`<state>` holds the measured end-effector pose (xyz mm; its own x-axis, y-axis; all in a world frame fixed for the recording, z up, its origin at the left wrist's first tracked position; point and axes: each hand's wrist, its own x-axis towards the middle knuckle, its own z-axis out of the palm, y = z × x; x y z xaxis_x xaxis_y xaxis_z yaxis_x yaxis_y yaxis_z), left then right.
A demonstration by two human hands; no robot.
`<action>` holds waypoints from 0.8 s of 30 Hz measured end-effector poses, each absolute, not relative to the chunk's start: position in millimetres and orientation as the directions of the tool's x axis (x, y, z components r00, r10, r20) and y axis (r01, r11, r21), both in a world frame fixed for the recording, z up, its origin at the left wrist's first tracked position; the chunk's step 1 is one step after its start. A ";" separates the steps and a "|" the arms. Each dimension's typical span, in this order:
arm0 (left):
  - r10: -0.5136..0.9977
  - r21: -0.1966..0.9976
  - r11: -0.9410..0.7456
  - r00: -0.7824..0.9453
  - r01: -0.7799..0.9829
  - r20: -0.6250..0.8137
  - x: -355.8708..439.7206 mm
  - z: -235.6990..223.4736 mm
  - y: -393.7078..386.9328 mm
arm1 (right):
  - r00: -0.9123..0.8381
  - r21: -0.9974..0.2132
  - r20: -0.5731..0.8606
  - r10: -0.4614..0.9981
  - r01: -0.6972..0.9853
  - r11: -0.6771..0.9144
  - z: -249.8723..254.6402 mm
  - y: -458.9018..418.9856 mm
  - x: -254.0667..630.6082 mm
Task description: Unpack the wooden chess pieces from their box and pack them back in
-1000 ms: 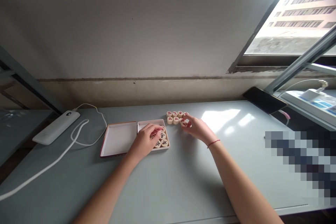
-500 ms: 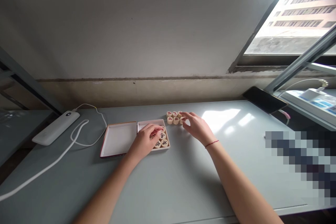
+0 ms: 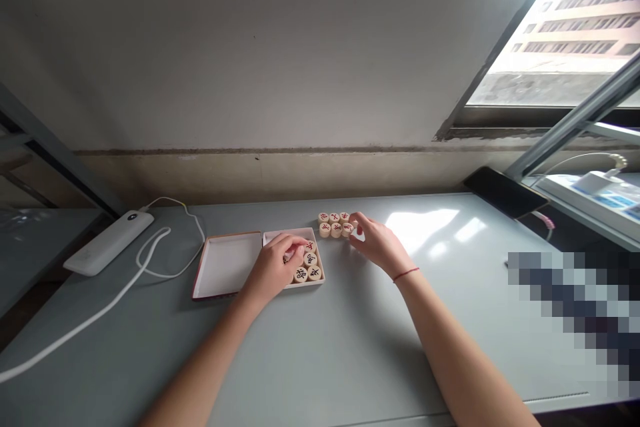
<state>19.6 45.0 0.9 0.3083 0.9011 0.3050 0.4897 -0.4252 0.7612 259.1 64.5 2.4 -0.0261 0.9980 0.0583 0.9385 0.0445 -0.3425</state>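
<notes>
My left hand (image 3: 276, 263) reaches over an open shallow box (image 3: 320, 281) of xiangqi pieces. Its thumb and fingers are drawn together above the pieces and cover part of them; what they hold, if anything, is hidden. Round wooden pieces with black characters, such as this xiangqi piece (image 3: 315, 273), lie in the box, with a red-marked one near the fingertips. Behind and to the right, red-marked xiangqi pieces (image 3: 337, 230) stand together in two rows on the desk. Beside their right end is my right hand (image 3: 373, 240), thumb and index finger apart and curved.
The box lid (image 3: 227, 265) lies flat, joined at the box's left. Farther left are a white power bank (image 3: 109, 242) and a white cable (image 3: 100, 312). A black phone (image 3: 505, 191) leans at the desk's right edge, near a metal frame bar (image 3: 565, 120). The wall stands behind.
My right hand has shifted slightly right, showing more of the red-marked pieces at the row's end. My left hand stays over the box, moved only slightly.
</notes>
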 end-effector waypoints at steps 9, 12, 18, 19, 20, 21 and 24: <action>0.903 0.305 -0.398 0.310 0.865 0.298 11.6 -13.0 53.3 | -0.298 -0.629 0.076 0.952 0.727 0.278 -6.4 51.7 207.8; 0.900 0.217 -0.392 0.324 0.894 0.290 21.3 -13.0 51.8 | -0.285 -0.614 0.082 0.955 0.740 0.274 -13.8 50.8 199.1; 0.920 0.265 -0.361 0.295 0.894 0.259 37.7 -11.8 51.6 | -0.293 -0.632 0.119 0.949 0.715 0.300 -16.8 51.5 198.0; 0.923 0.283 -0.354 0.285 0.891 0.259 39.7 -12.0 51.3 | -0.296 -0.637 0.123 0.947 0.709 0.303 -16.7 51.2 197.6; 0.928 0.301 -0.344 0.272 0.889 0.255 41.5 -12.2 50.8 | -0.298 -0.642 0.126 0.946 0.703 0.307 -16.7 50.9 197.2; 0.933 0.318 -0.332 0.259 0.888 0.249 43.1 -12.5 50.3 | -0.300 -0.646 0.129 0.945 0.698 0.309 -16.9 50.6 196.7; 0.942 0.372 -0.308 0.227 0.875 0.246 45.4 -12.3 48.5 | -0.292 -0.665 0.143 0.945 0.679 0.311 -17.0 49.6 195.7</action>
